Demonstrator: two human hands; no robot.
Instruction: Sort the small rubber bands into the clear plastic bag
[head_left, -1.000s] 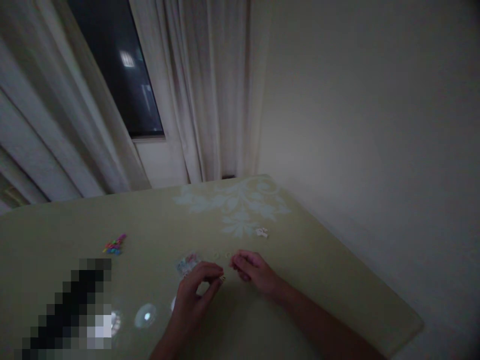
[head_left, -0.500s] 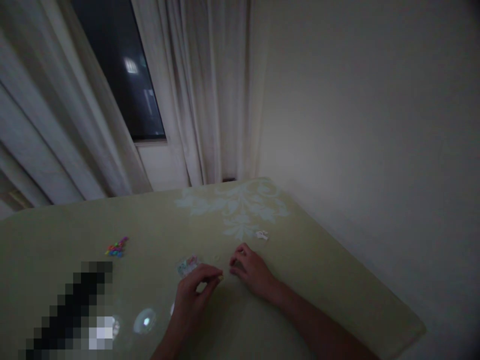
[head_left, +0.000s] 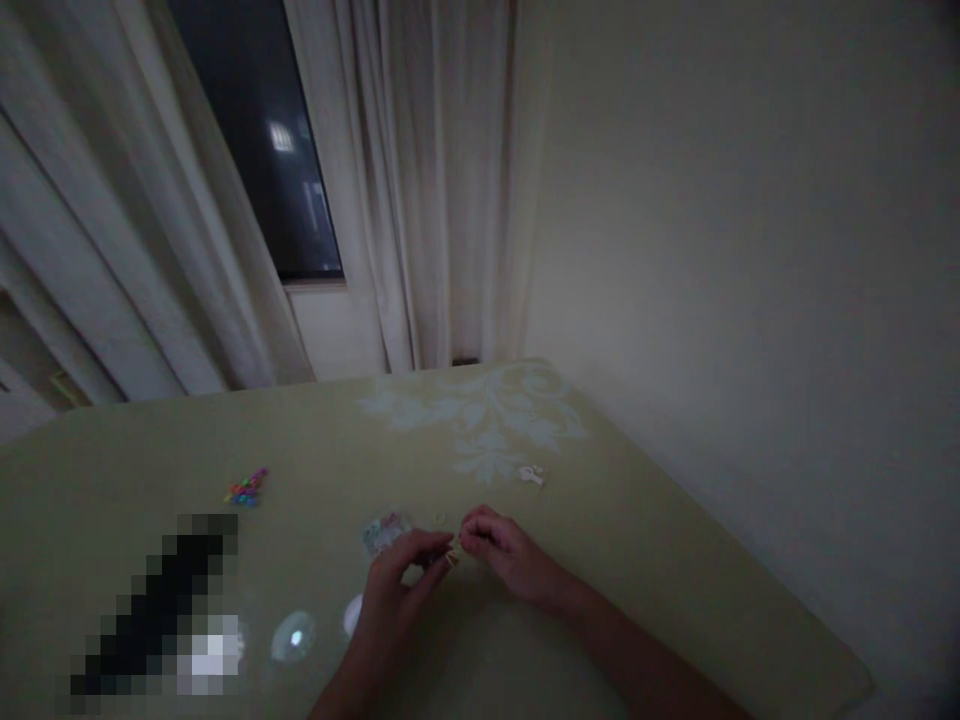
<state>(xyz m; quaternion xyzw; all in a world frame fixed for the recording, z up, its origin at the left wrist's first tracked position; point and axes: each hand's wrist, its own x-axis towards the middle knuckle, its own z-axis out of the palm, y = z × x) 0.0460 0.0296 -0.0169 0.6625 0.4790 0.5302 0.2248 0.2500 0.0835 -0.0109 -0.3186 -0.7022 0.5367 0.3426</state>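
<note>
My left hand point(head_left: 405, 575) pinches a small yellowish loop-like piece point(head_left: 452, 556) between thumb and fingertips, low over the table. My right hand point(head_left: 514, 558) is closed beside it, its thumb and fingertips meeting at the right end of this piece. The piece is too small and dim to make out its exact kind. Just behind the hands lies a pale ring point(head_left: 439, 518). A clear packet point(head_left: 384, 530) with small reddish and greenish bits is behind my left hand, which partly covers it.
A heap of small bright-coloured pieces point(head_left: 246, 488) lies at the left. Farther back on the right is a small white object point(head_left: 532, 475). A blurred-out dark long shape point(head_left: 157, 605) lies at front left. The table point(head_left: 675, 580) meets the wall on the right; curtains point(head_left: 420, 200) hang behind.
My right hand has moved in to my left, and its fingers have closed at the yellowish piece. The whole view has shifted slightly.
</note>
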